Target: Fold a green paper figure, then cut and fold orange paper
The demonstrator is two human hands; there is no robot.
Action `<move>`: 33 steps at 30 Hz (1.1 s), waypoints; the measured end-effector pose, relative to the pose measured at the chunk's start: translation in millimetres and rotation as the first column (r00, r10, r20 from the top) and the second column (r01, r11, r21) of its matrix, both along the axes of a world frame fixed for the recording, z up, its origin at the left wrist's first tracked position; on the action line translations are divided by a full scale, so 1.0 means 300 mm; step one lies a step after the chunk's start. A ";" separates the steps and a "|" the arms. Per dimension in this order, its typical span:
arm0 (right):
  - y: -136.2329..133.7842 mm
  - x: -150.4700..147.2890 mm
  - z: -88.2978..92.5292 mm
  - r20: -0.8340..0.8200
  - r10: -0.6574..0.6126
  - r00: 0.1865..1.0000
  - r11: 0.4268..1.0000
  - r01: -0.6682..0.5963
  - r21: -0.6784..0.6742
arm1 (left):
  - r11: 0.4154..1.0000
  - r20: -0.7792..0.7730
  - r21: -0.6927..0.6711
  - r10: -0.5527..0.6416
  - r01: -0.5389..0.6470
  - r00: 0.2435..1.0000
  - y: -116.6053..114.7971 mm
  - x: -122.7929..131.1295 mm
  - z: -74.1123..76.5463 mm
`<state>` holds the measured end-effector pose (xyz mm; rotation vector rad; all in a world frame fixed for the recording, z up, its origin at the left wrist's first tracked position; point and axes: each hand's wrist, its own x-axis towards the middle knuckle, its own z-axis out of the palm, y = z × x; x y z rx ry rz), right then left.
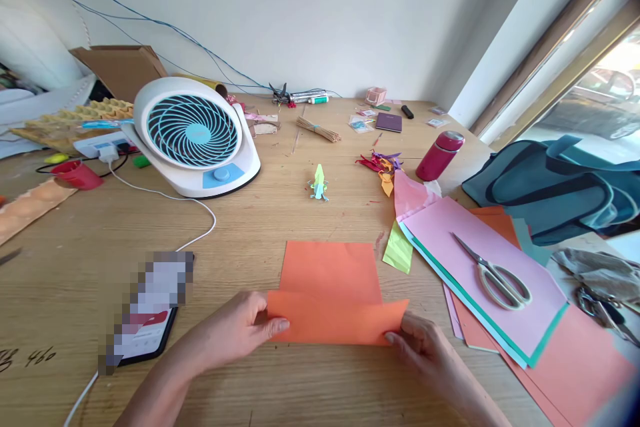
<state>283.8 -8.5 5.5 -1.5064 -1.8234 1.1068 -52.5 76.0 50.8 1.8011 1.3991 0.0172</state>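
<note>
Paper of orange colour was between my two hands, on the near middle of the wooden table; its far part lay flat, and its near part was bent up and over toward the far part. My left hand pinched the left end of this bent part, with the thumb on its front face and the other fingers behind. My right hand held the right end in the same manner, with the thumb near the lower corner, so both grips were narrow and had only paper inside. Just beyond the sheet stood a small green and blue folded figure. Near its far right corner lay a yellow-green paper piece, and farther to the right was a pile of coloured sheets, on which scissors rested with their blades closed. Behind this pile stood a dark pink bottle, beside a blue-green bag. On my left side lay a phone, its screen partly blurred, and behind it stood a white fan. Farther back, near the wall, I saw a bundle of thin sticks and a purple notebook.
</note>
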 end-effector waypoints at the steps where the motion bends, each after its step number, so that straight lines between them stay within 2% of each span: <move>1: 0.007 -0.004 0.002 0.015 -0.025 1.000 1.000 0.025 -0.008 | 1.000 -0.025 0.001 -0.008 0.008 1.000 0.018 0.004 -0.003; 4: 0.032 -0.009 0.003 0.094 -0.094 0.991 0.993 0.100 -0.064 | 0.999 -0.003 0.032 0.008 -0.008 1.000 0.073 0.019 -0.015; 7: 0.062 -0.004 -0.001 0.140 -0.118 0.983 0.983 0.135 -0.126 | 1.000 0.105 0.011 -0.005 0.004 0.994 0.121 0.034 -0.036; 12: 0.115 0.002 0.001 0.186 -0.107 0.977 0.980 0.135 -0.146 | 1.000 0.208 0.026 0.009 -0.014 0.978 0.169 0.046 -0.074; 18: 0.171 -0.006 0.030 0.243 -0.033 0.969 0.979 0.081 -0.189 | 0.989 0.183 0.127 0.048 -0.072 0.982 0.197 0.060 -0.091; 21: 0.203 -0.011 0.054 0.334 -0.045 0.942 0.987 0.093 -0.130 | 0.984 0.132 0.163 0.054 -0.076 0.990 0.212 0.069 -0.098; 25: 0.237 -0.027 0.063 0.447 -0.125 0.886 0.983 0.171 -0.065 | 0.976 0.071 0.204 0.065 -0.078 0.995 0.227 0.082 -0.119; 29: 0.244 -0.046 0.030 0.489 -0.192 0.851 0.977 0.215 0.010 | 0.962 0.037 0.256 0.090 -0.097 0.995 0.230 0.090 -0.150; 33: 0.240 -0.050 -0.009 0.459 -0.259 0.850 0.963 0.266 0.050 | 0.954 0.031 0.275 0.116 -0.120 0.993 0.231 0.093 -0.170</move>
